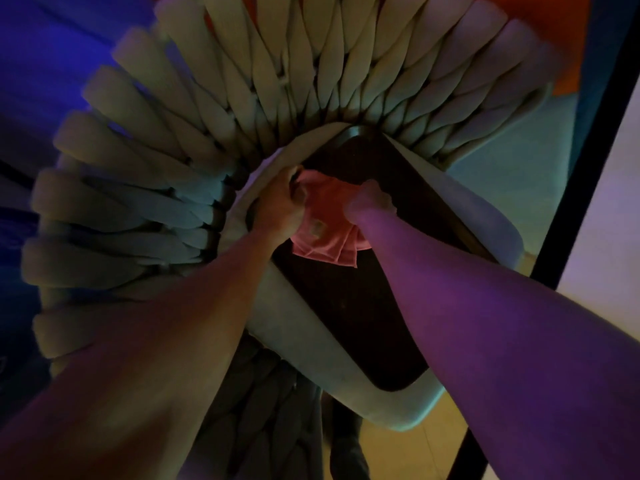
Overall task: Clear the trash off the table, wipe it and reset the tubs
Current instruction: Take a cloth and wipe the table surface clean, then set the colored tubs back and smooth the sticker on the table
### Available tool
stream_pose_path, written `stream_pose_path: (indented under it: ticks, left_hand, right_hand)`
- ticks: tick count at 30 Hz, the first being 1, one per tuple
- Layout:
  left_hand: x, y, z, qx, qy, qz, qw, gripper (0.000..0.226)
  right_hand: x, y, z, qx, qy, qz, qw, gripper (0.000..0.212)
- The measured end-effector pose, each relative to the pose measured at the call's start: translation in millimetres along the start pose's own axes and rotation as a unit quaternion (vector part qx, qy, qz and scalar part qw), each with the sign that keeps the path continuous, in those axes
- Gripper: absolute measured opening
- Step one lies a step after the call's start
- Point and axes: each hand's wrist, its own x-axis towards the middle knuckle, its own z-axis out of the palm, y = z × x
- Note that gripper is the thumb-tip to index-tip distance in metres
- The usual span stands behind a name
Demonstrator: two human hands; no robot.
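Note:
A pink cloth [327, 225] lies bunched on the dark top of a small table [360, 306] with a pale rounded rim. My left hand [282, 206] grips the cloth's left edge close to the rim. My right hand [372, 199] is closed on the cloth's right side. Both forearms reach in from the bottom of the view. No trash or tubs are visible.
A pale woven, padded chair back [194, 140] curves tightly around the table's left and far sides. A dark vertical post [581, 161] runs down the right. Tan floor [433, 441] shows below the table's near edge. The lighting is dim and coloured.

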Motion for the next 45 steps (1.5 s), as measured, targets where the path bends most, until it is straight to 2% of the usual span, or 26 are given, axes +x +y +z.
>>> stream_pose_path:
  ticks: [4, 10, 12, 20, 25, 31, 37, 41, 45]
  left_hand:
    - [-7.6, -5.4, -0.6, 0.071, -0.011, 0.019, 0.997, 0.055]
    - [-41.4, 3.3, -10.6, 0.202, -0.104, -0.03, 0.973, 0.079]
    - [-56.2, 8.6, -15.3, 0.213, -0.122, -0.032, 0.969, 0.079]
    - [-127.1, 19.1, -61.7, 0.173, -0.089, -0.032, 0.98, 0.073]
    - [-169.0, 29.7, -91.3, 0.172, -0.042, -0.007, 0.984, 0.071]
    - [-244.4, 40.4, -139.6, 0.1, 0.035, 0.006, 0.994, 0.067]
    - [-342.6, 25.8, -183.1, 0.027, 0.141, 0.009, 0.99, 0.057]
    - [-396.7, 7.8, -198.0, -0.002, 0.211, -0.002, 0.978, 0.055]
    - [-466.9, -20.5, -217.2, -0.024, 0.288, -0.046, 0.956, 0.051]
  right_hand:
    - [-1.6, 2.2, -0.8, -0.048, 0.015, -0.006, 0.999, 0.054]
    - [-34.8, 3.7, -8.6, -0.069, 0.006, -0.022, 0.997, 0.073]
    - [-47.7, 4.8, -10.6, -0.077, 0.014, -0.038, 0.996, 0.073]
    - [-120.9, 13.1, -6.7, -0.123, 0.009, -0.15, 0.981, 0.07]
    - [-172.4, 16.7, -0.3, -0.123, 0.0, -0.22, 0.968, 0.063]
    - [-242.2, 27.0, 6.4, -0.082, -0.029, -0.306, 0.948, 0.061]
    - [-324.9, 36.7, 6.6, -0.057, -0.031, -0.381, 0.922, 0.053]
    - [-375.0, 40.9, 13.3, -0.028, -0.024, -0.453, 0.891, 0.044]
    - [-437.1, 44.4, 41.7, 0.001, -0.069, -0.527, 0.847, 0.031]
